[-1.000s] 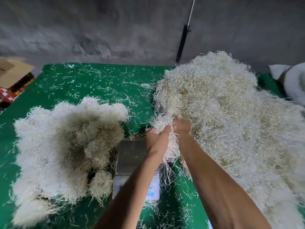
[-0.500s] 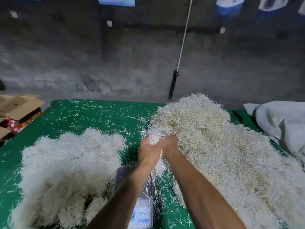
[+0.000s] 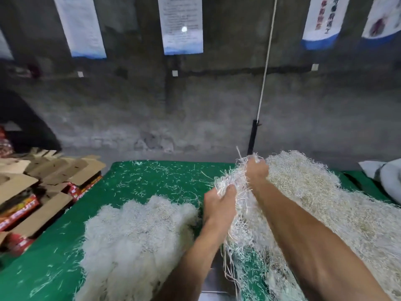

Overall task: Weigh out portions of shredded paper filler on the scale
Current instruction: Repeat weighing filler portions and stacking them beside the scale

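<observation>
My left hand [image 3: 219, 205] and my right hand [image 3: 257, 172] both grip one long clump of white shredded paper [image 3: 233, 187], lifted above the table with strands trailing down. The right hand is higher and farther back than the left. A big heap of shredded paper [image 3: 321, 203] lies on the right of the green table. A lower pile of weighed-looking tufts [image 3: 138, 235] lies on the left. Only a sliver of the metal scale [image 3: 214, 281] shows at the bottom, between my forearms.
Green cloth [image 3: 156, 179] covers the table and is strewn with loose strands. Flattened cardboard and red boxes [image 3: 34, 192] are stacked off the left edge. A grey sack [image 3: 386, 174] lies at the far right. A concrete wall with hanging posters stands behind.
Both hands have risen with the clump, the right hand pulling higher and away from the left. The view has tilted up, so the scale has dropped almost out of sight.
</observation>
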{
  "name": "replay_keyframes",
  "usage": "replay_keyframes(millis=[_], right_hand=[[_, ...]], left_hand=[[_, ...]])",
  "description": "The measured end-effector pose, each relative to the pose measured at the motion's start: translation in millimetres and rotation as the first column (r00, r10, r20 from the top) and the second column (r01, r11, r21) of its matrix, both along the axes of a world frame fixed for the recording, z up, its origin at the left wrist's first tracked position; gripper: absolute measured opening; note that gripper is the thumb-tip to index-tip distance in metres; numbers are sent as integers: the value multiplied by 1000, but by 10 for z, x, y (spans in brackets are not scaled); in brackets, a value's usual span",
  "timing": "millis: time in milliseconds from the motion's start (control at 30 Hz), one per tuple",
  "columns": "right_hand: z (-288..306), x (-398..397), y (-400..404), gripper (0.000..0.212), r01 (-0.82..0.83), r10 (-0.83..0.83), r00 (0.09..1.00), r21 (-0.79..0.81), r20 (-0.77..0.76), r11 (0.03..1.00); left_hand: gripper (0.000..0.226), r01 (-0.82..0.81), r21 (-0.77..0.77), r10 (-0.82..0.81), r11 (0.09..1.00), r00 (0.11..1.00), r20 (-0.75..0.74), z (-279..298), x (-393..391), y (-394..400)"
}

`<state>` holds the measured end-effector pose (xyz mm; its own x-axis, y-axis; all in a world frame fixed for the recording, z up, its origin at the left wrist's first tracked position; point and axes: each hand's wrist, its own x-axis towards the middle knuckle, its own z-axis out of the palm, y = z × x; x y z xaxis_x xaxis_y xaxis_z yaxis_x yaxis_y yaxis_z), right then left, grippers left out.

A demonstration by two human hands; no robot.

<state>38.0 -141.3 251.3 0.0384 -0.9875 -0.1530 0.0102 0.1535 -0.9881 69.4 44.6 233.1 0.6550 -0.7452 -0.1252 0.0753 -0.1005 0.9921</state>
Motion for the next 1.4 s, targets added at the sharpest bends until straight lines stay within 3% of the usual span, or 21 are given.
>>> replay_keyframes(millis=[100, 200, 233, 300, 367, 500, 567, 667, 800, 867, 933, 1033, 1100, 1167, 1267, 1333, 1400], right_hand=[[150, 8, 82, 46, 81, -81, 997, -36, 5, 996], [16, 144, 498, 66, -192, 184, 975, 60, 124, 980], [-57, 189, 645, 73, -260, 257, 959, 17, 117, 965], [-181, 234, 893, 89, -308, 318, 945, -114, 75, 944], [-287, 222, 964, 99, -224, 230, 973, -161, 25, 961], [-282, 169, 721, 64, -51, 45, 997, 105, 60, 993], [-305, 68, 569, 34, -15, 1, 998, 229, 58, 973], [-334, -267, 239, 29, 39, -52, 998, 297, 35, 954], [-218, -555, 84, 33, 150, -188, 974, 264, 128, 953], [-181, -501, 143, 53, 69, -135, 964, 273, 231, 960], [-220, -430, 249, 61, -127, 24, 933, 266, 359, 955], [-318, -523, 532, 41, -259, 121, 869, 232, 480, 938], [-454, -656, 584, 37, -291, 165, 874, 220, 457, 931], [-535, -755, 611, 44, -337, 263, 906, 190, 332, 922], [-588, -782, 696, 78, -540, 546, 836, 90, -58, 837], [-688, -791, 758, 99, -665, 621, 692, 11, -369, 747], [-848, -869, 738, 81, -787, 555, 407, 29, -726, 616]], left_hand=[[78, -78, 10, 78, 997, 995, -68, -2, 320, -67], [73, -5, 25, 10, 1000, 975, -223, 73, 494, -152], [75, 10, 24, -4, 1000, 974, -226, 74, 496, -176], [86, -28, 29, 32, 999, 989, -146, 21, 466, -229], [90, -46, 39, 46, 998, 999, 0, -15, 393, -226], [72, 76, 74, -95, 994, 942, 321, -81, 219, -144], [67, 102, 53, -114, 993, 933, 343, -42, 151, -63], [70, 121, 22, -123, 992, 966, 227, -143, 66, 121], [72, -79, 13, 79, 997, 997, -22, -238, 348, 194], [72, -116, 99, 128, 988, 984, -127, -299, 517, 97], [72, -67, 145, 91, 987, 981, -170, -348, 564, -10], [72, -21, 160, 78, 987, 932, -354, -396, 529, -149], [60, -22, 50, 48, 998, 802, -596, -397, 538, -192], [39, -127, -103, 7, 987, 666, -746, -403, 529, -207], [45, -280, -107, 117, 954, 675, -729, -467, 527, -195], [46, -331, -52, 215, 942, 716, -664, -462, 582, -198], [44, -397, -8, 313, 918, 735, -602, -442, 678, -252]])
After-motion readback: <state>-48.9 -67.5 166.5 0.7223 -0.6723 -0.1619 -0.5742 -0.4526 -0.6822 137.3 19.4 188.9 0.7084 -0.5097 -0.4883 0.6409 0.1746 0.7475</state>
